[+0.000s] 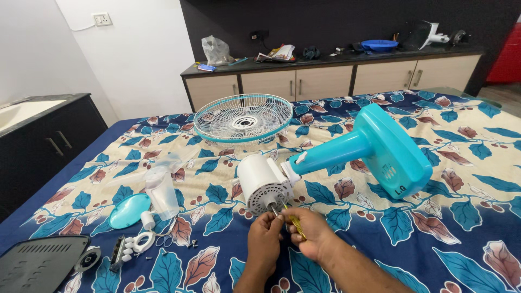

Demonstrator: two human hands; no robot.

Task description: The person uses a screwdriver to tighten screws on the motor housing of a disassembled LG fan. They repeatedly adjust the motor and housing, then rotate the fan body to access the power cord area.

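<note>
A turquoise table fan lies on its side on the bed, its base (392, 152) to the right and its white motor housing (264, 183) facing me. My left hand (265, 236) pinches at the metal shaft (272, 206) sticking out of the motor. My right hand (308, 233) grips a yellow-handled screwdriver (296, 225) with its tip by the shaft. The wire fan guard (243, 118) lies flat farther back.
On the leaf-patterned bedsheet (467, 217) at left lie a translucent fan blade (160, 188), a turquoise oval cover (128, 210), small white parts (142, 237), loose screws and a dark grille panel (40, 264). A black cabinet (49, 141) stands left, a cluttered counter (331, 57) behind.
</note>
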